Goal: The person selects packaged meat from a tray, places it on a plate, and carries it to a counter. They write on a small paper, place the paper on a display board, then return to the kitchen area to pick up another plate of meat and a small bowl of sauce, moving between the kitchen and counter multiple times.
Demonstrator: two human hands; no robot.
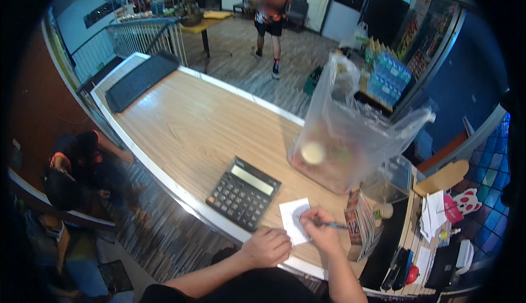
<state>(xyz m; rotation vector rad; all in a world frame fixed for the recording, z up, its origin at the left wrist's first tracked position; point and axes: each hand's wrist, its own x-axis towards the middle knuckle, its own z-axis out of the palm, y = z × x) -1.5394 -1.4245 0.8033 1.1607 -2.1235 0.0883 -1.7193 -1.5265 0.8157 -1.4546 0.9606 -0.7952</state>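
Observation:
A pen (331,224) is gripped in my right hand (322,229), over a small white paper (294,216) with some faint marks on it. My left hand (269,245) rests, fingers bent, at the counter's near edge by the paper's lower left corner; what lies under its fingers is hidden. Just left of the paper sits a black desk calculator (244,194) with a blank-looking display. Beyond the paper stands a translucent plastic bag (328,155), its handles upright and its blurred contents showing through. To the right of my right hand are printed cards or menus (361,225) standing in a row.
The wooden counter (197,114) carries a black mat (141,81) at its far left end. A clear box (386,184), a stapler (396,268) and papers (432,216) lie to the right. One person (271,7) stands beyond the counter; another (78,167) is bent low at left.

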